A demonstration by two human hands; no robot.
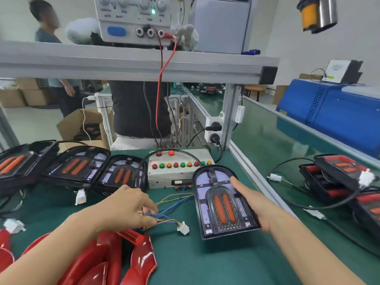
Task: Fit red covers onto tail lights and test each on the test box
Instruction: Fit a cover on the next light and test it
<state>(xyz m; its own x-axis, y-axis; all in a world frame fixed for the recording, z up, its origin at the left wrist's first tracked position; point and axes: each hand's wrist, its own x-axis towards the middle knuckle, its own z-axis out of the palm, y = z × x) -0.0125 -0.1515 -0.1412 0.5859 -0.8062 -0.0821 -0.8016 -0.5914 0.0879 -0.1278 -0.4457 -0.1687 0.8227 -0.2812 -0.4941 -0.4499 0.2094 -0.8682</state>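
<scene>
- Surface (205, 264): green mat; an aluminium rail runs along its right edge, with a second green surface beyond the rail.
- Power supply (133, 17): stands on the shelf above the far edge; a red lead and a black lead run down from its terminals.
- Red covers (115, 262): loose pile at the near-left corner, overlapping one another.
- Uncovered tail lights (78, 167): three in a row along the left side toward the far edge, leaning against one another, orange strips facing up.
- Stacked tail lights (337, 177): beyond the rail to the right, each with a white connector on its cable.
- Tail light (222, 202): uncovered, tilted up just in front of the test box.
- Test box (178, 169): centre of the far edge; red, green and orange buttons on top.
- Right hand (257, 202): grip closed on the tail light's right edge, thumb laid over its face.
- Left hand (127, 206): grip pinches the coloured wires (164, 217) left of the tail light.
- White connector (183, 228): at the end of the wires, lying on the surface.
</scene>
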